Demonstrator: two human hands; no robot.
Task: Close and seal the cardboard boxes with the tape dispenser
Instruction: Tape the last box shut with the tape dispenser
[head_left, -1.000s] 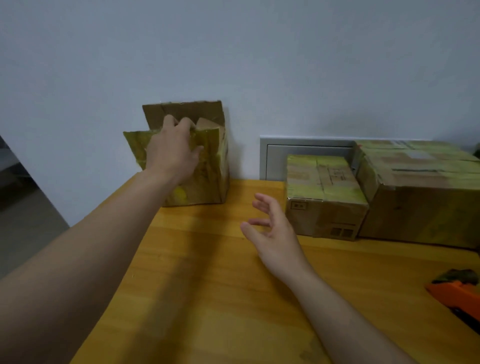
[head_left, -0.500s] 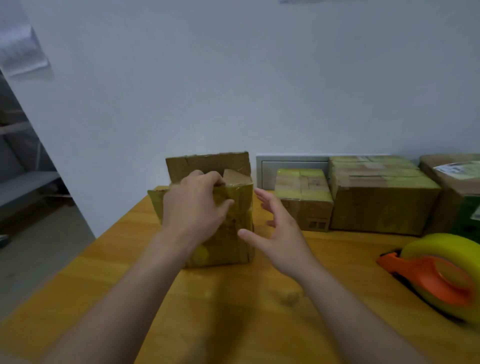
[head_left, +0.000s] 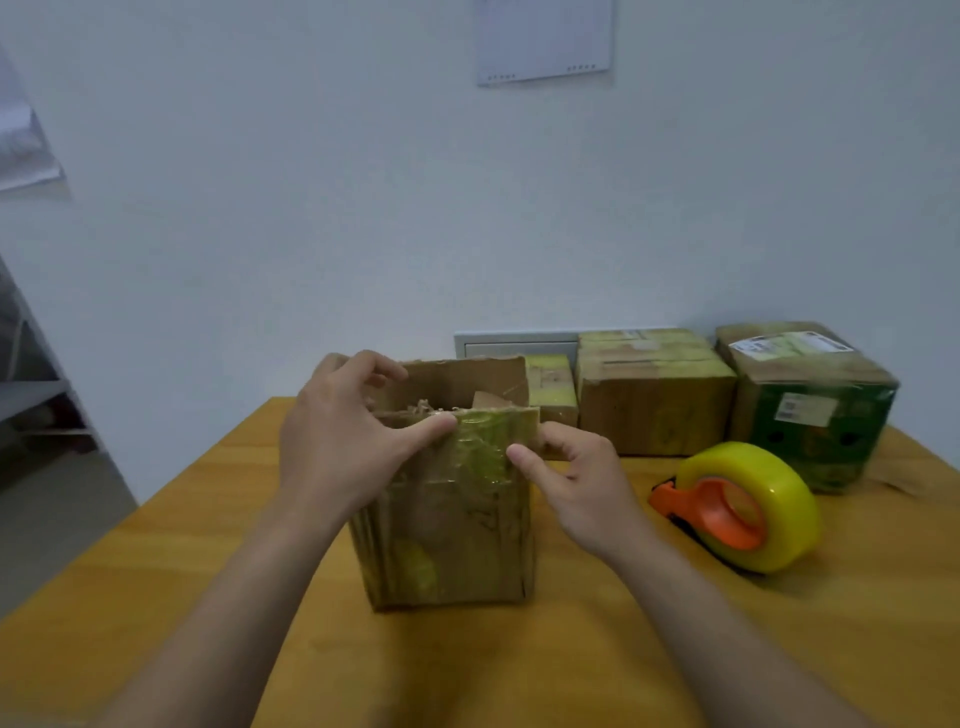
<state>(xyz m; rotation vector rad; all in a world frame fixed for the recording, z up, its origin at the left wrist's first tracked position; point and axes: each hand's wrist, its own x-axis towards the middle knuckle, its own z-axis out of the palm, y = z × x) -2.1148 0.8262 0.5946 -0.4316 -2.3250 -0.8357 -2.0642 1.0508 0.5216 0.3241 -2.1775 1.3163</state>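
Pulled nearer on the table (head_left: 156, 561), the open box (head_left: 457, 525) now has both hands pinching its top flaps: left hand (head_left: 348, 447), right hand (head_left: 576, 478). Tape dispenser (head_left: 743, 506) lies right.

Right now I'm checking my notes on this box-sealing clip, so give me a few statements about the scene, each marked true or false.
1. The open cardboard box in front has its top flaps still up. True.
2. The right hand holds the tape dispenser. False: the dispenser lies on the wooden table, untouched, to the right of the box.
3. The left hand grips the box's near flap at its top edge. True.
4. The tape roll is blue. False: it is yellow, on an orange holder.
5. Three closed boxes stand along the wall behind. True: a small box, a larger brown box and a green printed box.
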